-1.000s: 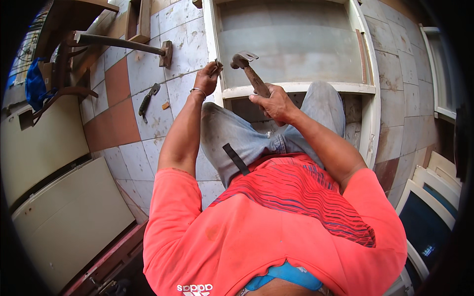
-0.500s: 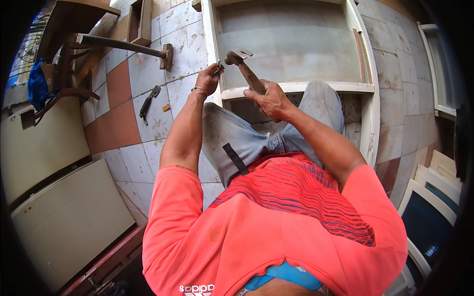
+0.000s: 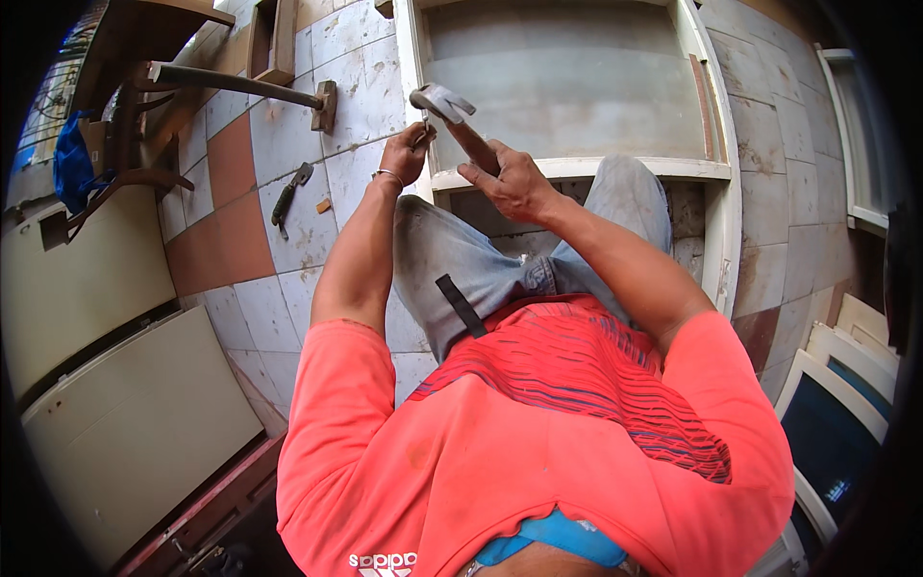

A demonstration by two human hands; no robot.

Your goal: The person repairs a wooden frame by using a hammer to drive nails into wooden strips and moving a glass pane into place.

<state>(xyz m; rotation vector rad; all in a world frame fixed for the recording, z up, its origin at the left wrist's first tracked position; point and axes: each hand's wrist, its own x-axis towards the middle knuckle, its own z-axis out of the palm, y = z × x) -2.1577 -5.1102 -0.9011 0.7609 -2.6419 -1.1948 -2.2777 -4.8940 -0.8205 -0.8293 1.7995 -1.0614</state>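
Observation:
My right hand (image 3: 510,181) is closed round the wooden handle of a claw hammer (image 3: 472,144), whose metal head is just above my left hand. My left hand (image 3: 405,154) pinches a small metal piece (image 3: 427,129), too small to make out clearly, at the left side of a white wooden frame (image 3: 412,72). The frame holds a dusty, cloudy panel (image 3: 567,82) and spans the top middle, beyond my knees.
On the tiled floor at the left lie a sledgehammer (image 3: 322,106), a dark hand tool (image 3: 286,200), a small tan block (image 3: 323,206) and a wooden box (image 3: 272,43). A wooden chair (image 3: 125,178), blue cloth (image 3: 72,163) and cream panels (image 3: 135,433) line the left; white frames (image 3: 827,404) stand right.
My right hand has moved up and to the left, bringing the hammer head closer over my left hand. My left hand has shifted only slightly.

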